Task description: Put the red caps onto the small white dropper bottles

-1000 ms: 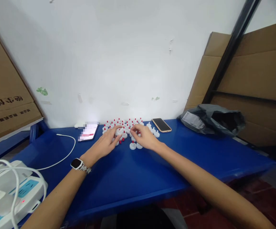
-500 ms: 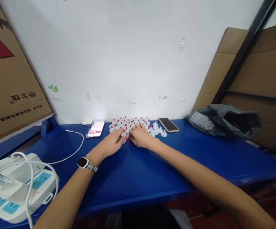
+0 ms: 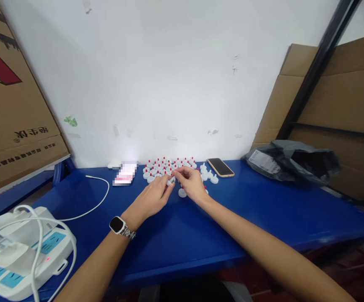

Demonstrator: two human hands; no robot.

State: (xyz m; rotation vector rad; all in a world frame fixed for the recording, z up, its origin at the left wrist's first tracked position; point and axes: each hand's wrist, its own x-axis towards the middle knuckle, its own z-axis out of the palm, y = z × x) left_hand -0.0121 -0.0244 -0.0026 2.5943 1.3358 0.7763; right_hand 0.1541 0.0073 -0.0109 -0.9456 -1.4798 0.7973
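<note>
My left hand [image 3: 155, 194] is closed, thumb and fingers pinching a white nozzle cap [image 3: 170, 181] over the table. Against the spout end of that same cap, the fingertips of my right hand [image 3: 192, 183] are pressed together; whether a small red tip sits between them is hidden. Behind both hands stand several white nozzle caps with red tips [image 3: 151, 171], grouped near the wall. Just under my right hand a white cap [image 3: 182, 193] rests on the table. Several white caps without red tips [image 3: 214, 179] lie to the right of that hand.
The blue table [image 3: 201, 239] meets a white wall. A phone [image 3: 220, 167] lies right of the caps, a lit, blurred-out phone [image 3: 126, 173] left of them. A grey plastic bag [image 3: 290, 161] is at right. A power strip [image 3: 27, 260] with a white cable [image 3: 105, 197] occupies the left front.
Both hands have shifted slightly toward me. My right hand has lifted and turned, its fingertips now meeting the cap in my left hand. The cap below it has come into view.
</note>
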